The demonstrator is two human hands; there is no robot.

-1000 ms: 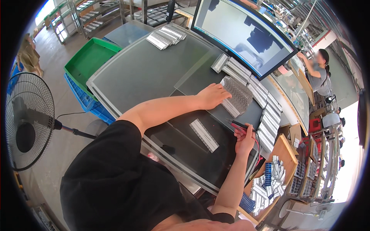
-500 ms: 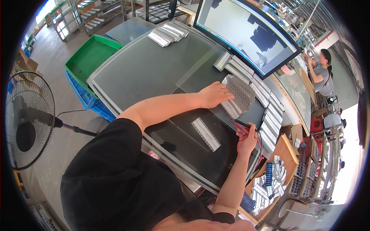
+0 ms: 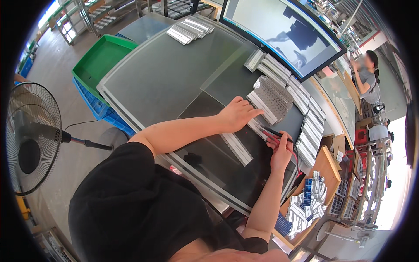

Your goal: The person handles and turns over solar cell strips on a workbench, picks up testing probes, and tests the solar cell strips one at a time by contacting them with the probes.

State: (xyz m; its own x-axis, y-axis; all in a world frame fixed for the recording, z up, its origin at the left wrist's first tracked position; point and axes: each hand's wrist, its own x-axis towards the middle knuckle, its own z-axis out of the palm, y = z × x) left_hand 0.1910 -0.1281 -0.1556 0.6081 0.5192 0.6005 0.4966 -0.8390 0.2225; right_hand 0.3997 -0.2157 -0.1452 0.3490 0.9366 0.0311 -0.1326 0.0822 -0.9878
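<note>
My left hand (image 3: 235,115) is over the dark table, its fingers bent and one finger reaching right. It grips the upper end of a silver-grey strip (image 3: 257,129), though the fingertips are partly hidden. My right hand (image 3: 281,150) is closed around a pair of test probes (image 3: 274,133), one black and one red. Their tips are at that strip's lower right part; contact cannot be made out. Another silver strip (image 3: 237,149) lies on the glass below my left hand. A fanned stack of strips (image 3: 273,100) sits just beyond both hands.
Rows of strips (image 3: 307,131) line the table's right side, below a monitor (image 3: 283,35). More strips (image 3: 190,30) lie at the far left. A wooden box (image 3: 329,174) holds loose strips. Green tray (image 3: 102,61), standing fan (image 3: 32,137) and a co-worker (image 3: 369,81) are around.
My left hand has come down and left, away from the stack, and a strip now lies between it and the probes. The probes have swung slightly with my right hand; the picture on the monitor differs.
</note>
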